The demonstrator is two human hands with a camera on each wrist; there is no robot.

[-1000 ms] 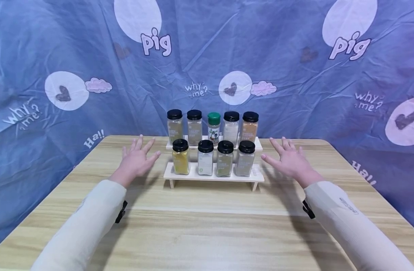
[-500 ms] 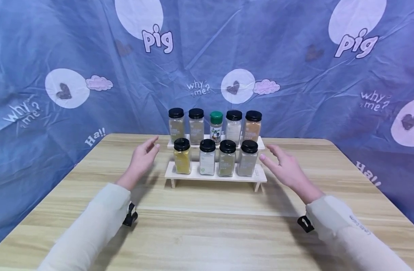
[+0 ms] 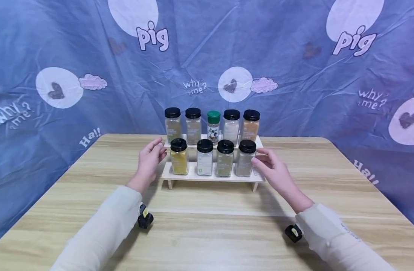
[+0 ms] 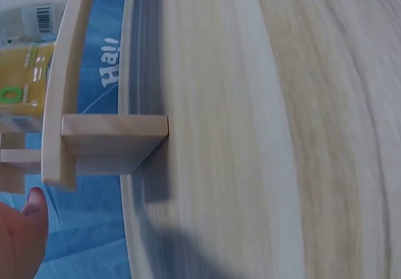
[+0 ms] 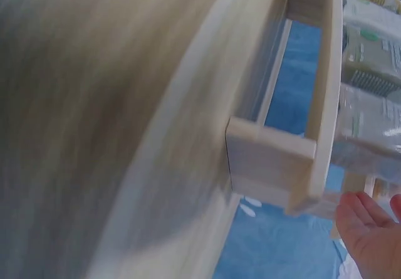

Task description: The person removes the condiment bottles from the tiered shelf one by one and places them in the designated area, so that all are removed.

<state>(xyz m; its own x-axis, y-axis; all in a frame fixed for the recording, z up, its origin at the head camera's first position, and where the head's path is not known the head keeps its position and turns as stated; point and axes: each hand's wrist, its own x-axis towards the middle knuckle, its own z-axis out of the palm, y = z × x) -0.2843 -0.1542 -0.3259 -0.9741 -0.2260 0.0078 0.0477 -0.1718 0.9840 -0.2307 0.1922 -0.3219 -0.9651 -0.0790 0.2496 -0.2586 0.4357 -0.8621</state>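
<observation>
A pale wooden two-tier spice rack bears two rows of spice jars. My left hand is at the rack's left end, fingers loosely bent, nearest the yellow spice jar. In the left wrist view only part of that hand shows, below the rack's end. At the right end, my right hand has its thumb close to the front grey-brown spice jar; whether it touches is unclear. The right wrist view has the hand's fingers beside the rack, gripping nothing visible.
The back row holds several spice jars, among them a green-capped one and an orange one. A wood-grain table lies beneath. Behind it hangs a blue printed cloth.
Both hands have moved inward to the rack's two ends, from spread fingers to loosely bent ones. The rack and jars keep their places; the head view has shifted slightly.
</observation>
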